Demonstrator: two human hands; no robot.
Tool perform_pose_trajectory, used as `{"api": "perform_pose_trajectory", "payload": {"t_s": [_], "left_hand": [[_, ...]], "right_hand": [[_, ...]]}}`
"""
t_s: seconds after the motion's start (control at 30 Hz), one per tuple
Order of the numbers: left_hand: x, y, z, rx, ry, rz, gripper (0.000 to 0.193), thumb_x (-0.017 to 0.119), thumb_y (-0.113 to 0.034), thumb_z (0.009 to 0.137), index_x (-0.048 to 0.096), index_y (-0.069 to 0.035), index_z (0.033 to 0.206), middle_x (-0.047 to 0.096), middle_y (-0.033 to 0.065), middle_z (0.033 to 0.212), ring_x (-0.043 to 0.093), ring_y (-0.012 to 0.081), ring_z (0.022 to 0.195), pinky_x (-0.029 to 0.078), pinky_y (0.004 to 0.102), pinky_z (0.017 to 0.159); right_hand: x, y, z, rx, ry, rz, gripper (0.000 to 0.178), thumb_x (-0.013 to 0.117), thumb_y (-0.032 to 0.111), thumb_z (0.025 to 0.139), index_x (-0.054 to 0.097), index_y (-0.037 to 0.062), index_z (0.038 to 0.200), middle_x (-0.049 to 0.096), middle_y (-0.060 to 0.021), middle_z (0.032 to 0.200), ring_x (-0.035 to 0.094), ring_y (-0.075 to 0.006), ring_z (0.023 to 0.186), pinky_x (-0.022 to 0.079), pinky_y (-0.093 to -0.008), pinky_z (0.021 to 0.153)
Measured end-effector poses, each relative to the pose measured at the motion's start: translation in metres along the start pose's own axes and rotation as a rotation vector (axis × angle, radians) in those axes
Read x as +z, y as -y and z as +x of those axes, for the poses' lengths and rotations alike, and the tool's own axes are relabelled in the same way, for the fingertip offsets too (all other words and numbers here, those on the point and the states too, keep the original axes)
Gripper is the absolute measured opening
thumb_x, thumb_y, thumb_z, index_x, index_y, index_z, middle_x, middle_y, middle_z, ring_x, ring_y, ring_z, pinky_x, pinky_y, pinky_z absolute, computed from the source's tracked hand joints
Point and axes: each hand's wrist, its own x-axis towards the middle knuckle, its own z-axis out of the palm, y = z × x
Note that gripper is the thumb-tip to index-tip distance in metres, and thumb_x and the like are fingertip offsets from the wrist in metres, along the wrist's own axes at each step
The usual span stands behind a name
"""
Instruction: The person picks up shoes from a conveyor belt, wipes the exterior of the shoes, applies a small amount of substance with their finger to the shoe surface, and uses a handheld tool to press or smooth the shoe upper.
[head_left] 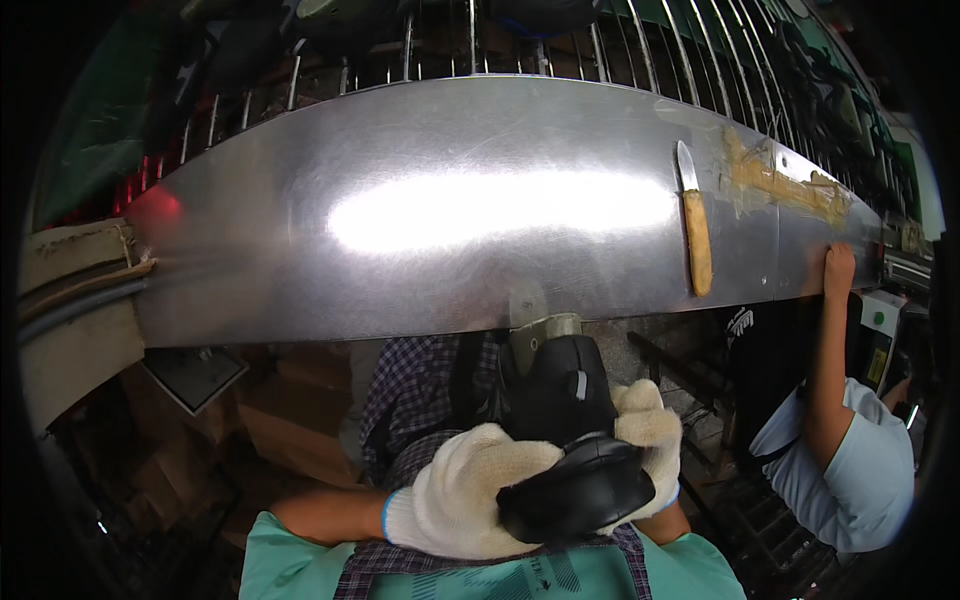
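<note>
A black shoe on an olive-green last is held low in front of me, below the table's near edge. The last's olive end points toward the table, while the rounded black end lies close to my body. My left hand, in an off-white knit glove with a blue-edged cuff, is closed around the shoe's left side. Gripping the right side is my right hand, in a matching glove. Its fingers are curled and partly hidden behind the shoe.
A shiny metal table spans ahead. On its right lies a knife with a wooden handle, near peeling brown tape. Metal rods with dark shoes line the far edge. At right, another person's arm reaches the table; cardboard boxes stand lower left.
</note>
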Motion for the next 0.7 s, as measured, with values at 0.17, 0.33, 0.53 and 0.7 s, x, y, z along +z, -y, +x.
{"api": "perform_pose_trajectory", "payload": {"t_s": [0.17, 0.33, 0.53, 0.7], "left_hand": [[0.013, 0.007, -0.01, -0.087, -0.093, 0.013, 0.055, 0.097, -0.035, 0.068, 0.073, -0.008, 0.109, 0.062, 0.005, 0.077, 0.059, 0.0212, 0.059, 0.047, 0.0365, 0.053], [0.015, 0.027, -0.02, -0.162, -0.099, -0.13, 0.062, 0.099, -0.039, 0.067, 0.071, -0.005, 0.111, 0.063, 0.0053, 0.076, 0.06, 0.0195, 0.059, 0.049, 0.0355, 0.052], [-0.014, 0.054, -0.03, -0.137, 0.138, -0.1, 0.1, 0.099, -0.035, 0.066, 0.051, 0.003, 0.145, 0.069, 0.0102, 0.09, 0.072, 0.0249, 0.075, 0.059, 0.0373, 0.067], [-0.006, 0.07, -0.035, -0.101, 0.129, -0.016, 0.114, 0.1, -0.042, 0.068, 0.041, -0.001, 0.157, 0.07, 0.0107, 0.084, 0.073, 0.0273, 0.071, 0.061, 0.0394, 0.066]], "right_hand": [[0.012, 0.013, -0.016, 0.188, -0.092, -0.051, 0.073, 0.107, 0.032, 0.061, 0.063, 0.0063, 0.114, 0.06, -0.0107, 0.105, 0.056, -0.0231, 0.087, 0.048, -0.0391, 0.075], [0.012, 0.007, -0.007, 0.224, -0.13, -0.017, 0.048, 0.091, 0.016, 0.076, 0.058, 0.0072, 0.11, 0.059, -0.0101, 0.095, 0.057, -0.0219, 0.084, 0.05, -0.0368, 0.074], [0.007, -0.013, 0.002, 0.067, -0.22, -0.477, 0.04, 0.085, 0.017, 0.083, 0.062, 0.006, 0.113, 0.065, -0.007, 0.095, 0.06, -0.0202, 0.078, 0.052, -0.0364, 0.078], [-0.018, -0.02, -0.013, 0.262, -0.176, -0.381, 0.082, 0.09, 0.026, 0.081, 0.047, 0.005, 0.148, 0.057, -0.0145, 0.143, 0.058, -0.0273, 0.135, 0.046, -0.0452, 0.118]]}}
